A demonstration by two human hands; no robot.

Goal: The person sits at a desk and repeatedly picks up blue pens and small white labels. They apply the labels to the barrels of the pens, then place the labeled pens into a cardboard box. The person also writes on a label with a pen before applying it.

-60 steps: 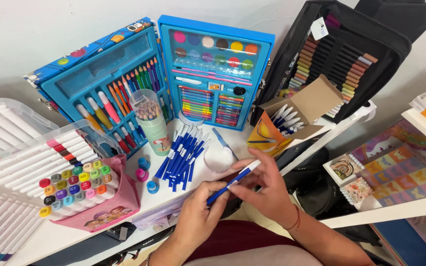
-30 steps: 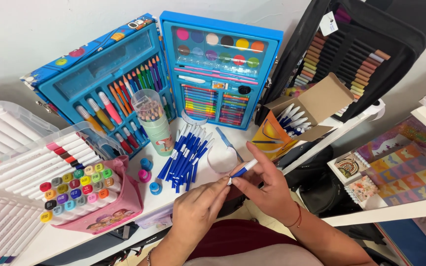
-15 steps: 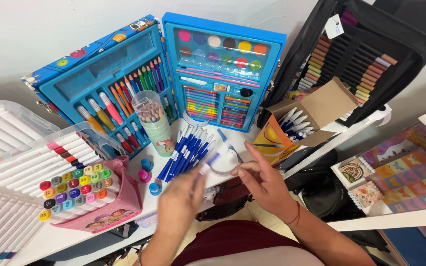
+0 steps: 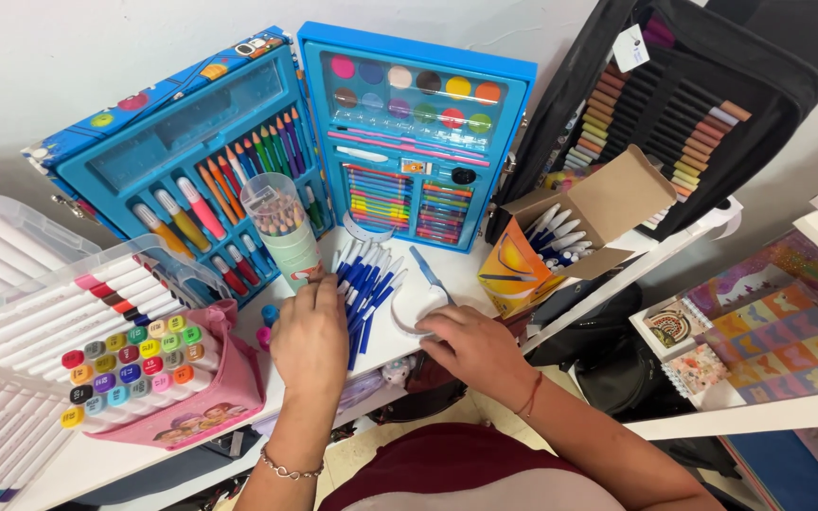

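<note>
A pile of blue pens lies on the white table in front of the open blue art case. My left hand lies palm down on the pile's left side with bent fingers on the pens; whether it grips one is hidden. My right hand rests on the table's front edge with fingers apart, holding nothing. Its fingertips touch a white round ring. One blue pen lies across that ring.
A clear cup of coloured pencils stands behind my left hand. An orange box of white-capped pens stands open at the right. A pink marker case and white marker trays fill the left. A black marker case leans at the back right.
The blue pen went from my right hand to my left hand, which carried it left and down onto the pile. My right hand dropped to the table by the white ring.
</note>
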